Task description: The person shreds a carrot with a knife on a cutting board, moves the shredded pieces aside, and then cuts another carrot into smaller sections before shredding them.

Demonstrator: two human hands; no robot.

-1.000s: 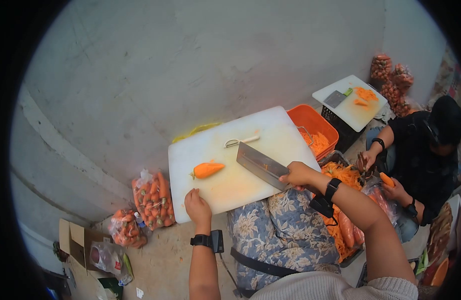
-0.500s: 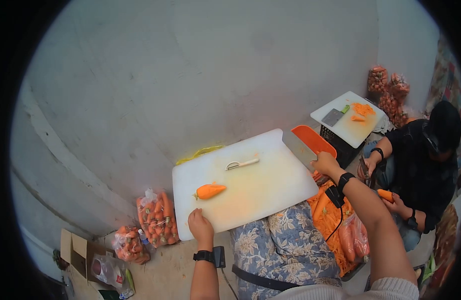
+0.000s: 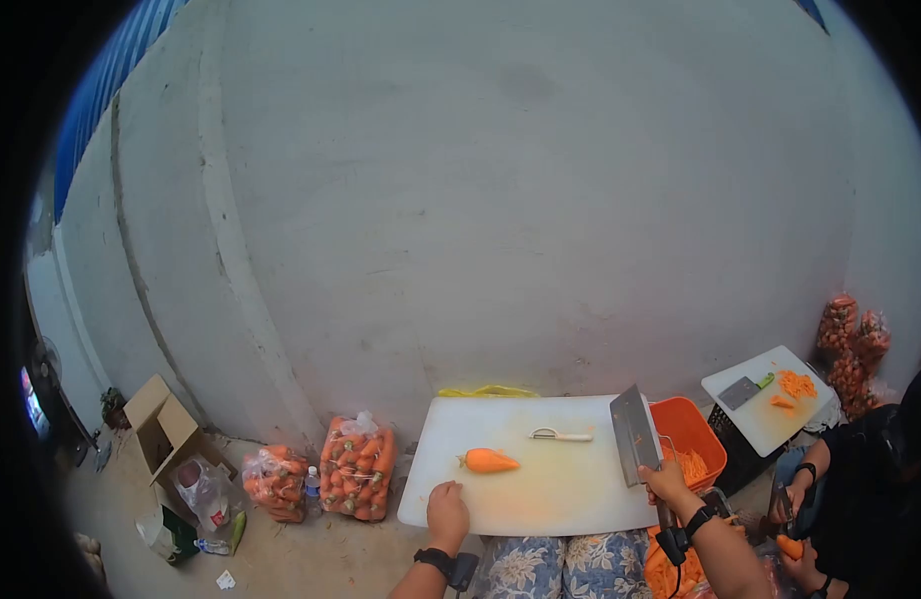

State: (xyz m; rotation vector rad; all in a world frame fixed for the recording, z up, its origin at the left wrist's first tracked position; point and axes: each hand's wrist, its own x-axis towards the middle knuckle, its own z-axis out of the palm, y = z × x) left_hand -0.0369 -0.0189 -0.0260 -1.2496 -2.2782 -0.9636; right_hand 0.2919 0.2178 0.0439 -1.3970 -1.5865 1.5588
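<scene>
My right hand (image 3: 666, 483) grips a cleaver (image 3: 636, 435) and holds it up at the right edge of the white cutting board (image 3: 570, 509). Its broad metal blade points upward. My left hand (image 3: 447, 514) rests at the board's front left with nothing in it, its fingers loosely bent. Just beyond those fingers lies a peeled carrot (image 3: 490, 460), its stem end to the left. A white-handled peeler (image 3: 560, 435) lies farther back on the board. The board sits over my lap, on flowered cloth.
An orange bin (image 3: 690, 424) with carrot shreds stands right of the board. Bagged carrots (image 3: 356, 469) and an open cardboard box (image 3: 171, 424) are on the left. A co-worker (image 3: 870, 489) sits right, near another board (image 3: 765, 384) with a cleaver and shreds. A wall stands behind.
The view has tilted up and turned left, so things appear lower. The cleaver, earlier low and partly in front of the orange bin, now stands raised beside the board. Carrot and peeler stay on the board.
</scene>
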